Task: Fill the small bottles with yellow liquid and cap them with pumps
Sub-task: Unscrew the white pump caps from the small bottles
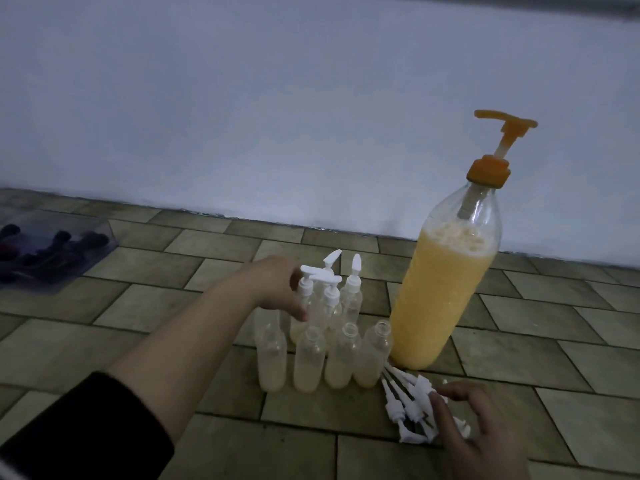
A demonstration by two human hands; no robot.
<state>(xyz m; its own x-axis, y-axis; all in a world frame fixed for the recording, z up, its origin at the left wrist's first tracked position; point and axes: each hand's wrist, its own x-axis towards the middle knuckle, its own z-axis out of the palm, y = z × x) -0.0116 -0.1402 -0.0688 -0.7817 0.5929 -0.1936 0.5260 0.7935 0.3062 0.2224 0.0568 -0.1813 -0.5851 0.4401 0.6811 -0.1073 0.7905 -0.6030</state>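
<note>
A tall clear bottle of yellow liquid [443, 299] with an orange pump [502, 133] stands on the tiled floor at the right. In front of it is a row of several small uncapped bottles [308, 362], each partly filled with pale yellow liquid. Behind them stand small bottles capped with white pumps [350, 299]. My left hand [277, 285] reaches in from the left and grips the leftmost capped bottle [310, 303] with thumb and fingers. A pile of loose white pumps [405, 407] lies at the front right. My right hand [485, 434] rests on that pile with fingers spread.
A clear tray [52, 258] holding dark objects sits on the floor at the far left. A pale wall [311, 116] rises just behind the bottles. Brown floor tiles [138, 306] stretch to the left and the front.
</note>
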